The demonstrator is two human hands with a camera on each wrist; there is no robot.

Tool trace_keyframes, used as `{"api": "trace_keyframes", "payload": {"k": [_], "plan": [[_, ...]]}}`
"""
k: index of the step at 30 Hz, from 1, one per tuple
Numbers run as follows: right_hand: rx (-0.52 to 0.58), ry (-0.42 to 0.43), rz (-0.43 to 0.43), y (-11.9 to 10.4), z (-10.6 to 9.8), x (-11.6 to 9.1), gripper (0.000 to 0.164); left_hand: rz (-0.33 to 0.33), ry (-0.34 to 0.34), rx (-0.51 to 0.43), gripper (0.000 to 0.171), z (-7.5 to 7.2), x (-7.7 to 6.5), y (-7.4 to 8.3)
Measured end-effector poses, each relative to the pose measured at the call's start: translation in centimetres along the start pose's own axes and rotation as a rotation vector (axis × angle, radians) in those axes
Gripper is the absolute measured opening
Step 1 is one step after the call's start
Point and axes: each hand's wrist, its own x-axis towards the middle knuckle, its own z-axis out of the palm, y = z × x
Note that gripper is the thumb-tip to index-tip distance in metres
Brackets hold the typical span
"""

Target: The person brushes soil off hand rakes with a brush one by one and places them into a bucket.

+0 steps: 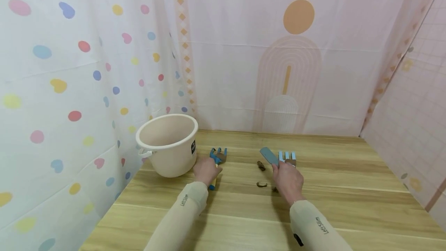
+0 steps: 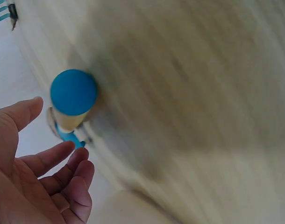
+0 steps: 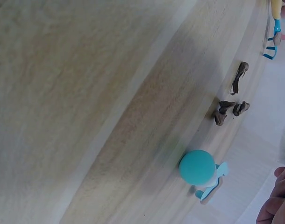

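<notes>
My left hand point(image 1: 206, 170) is beside a small garden rake with blue tines point(image 1: 215, 154), whose yellow handle point(image 1: 213, 183) has a blue end cap point(image 2: 73, 92). In the left wrist view the thumb and loosely bent fingers stand apart, with nothing gripped between them. My right hand point(image 1: 289, 183) holds a flat grey-blue blade-shaped tool point(image 1: 270, 155), its handle hidden in the curled fingers point(image 3: 277, 205). Beyond that hand lies a light-blue garden rake point(image 1: 287, 155), its teal handle end point(image 3: 197, 167) facing the right wrist camera. Brown dried pieces point(image 3: 239, 77) lie left of the right hand.
A beige bucket point(image 1: 174, 158) with a white side handle stands at the table's left, close to my left hand. Patterned curtains point(image 1: 230, 80) hang behind and along both sides of the wooden table point(image 1: 244, 220).
</notes>
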Motion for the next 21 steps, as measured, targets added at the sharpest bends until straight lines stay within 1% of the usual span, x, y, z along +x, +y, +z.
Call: {"api": "trace_keyframes", "payload": {"k": [6,11,14,18,21], "plan": [[0.003,-0.002,-0.016,0.2,-0.2,-0.2,0.03,-0.015,0.024,-0.034,0.029,1.1,0.3,-0.4],[0.016,0.014,-0.017,0.5,-0.2,-0.4,0.031,-0.017,0.008,-0.026,0.02,1.7,0.5,-0.3],[0.02,0.016,-0.018,0.6,-0.1,-0.5,0.032,-0.006,0.016,-0.019,0.016,1.8,0.6,-0.3],[0.011,0.015,-0.017,0.7,-0.2,-0.5,0.032,0.002,0.036,-0.033,0.019,1.8,0.7,-0.4],[-0.001,0.02,-0.017,0.8,-0.2,-0.6,0.03,0.011,0.039,-0.054,0.02,1.7,0.8,-0.5]]}}
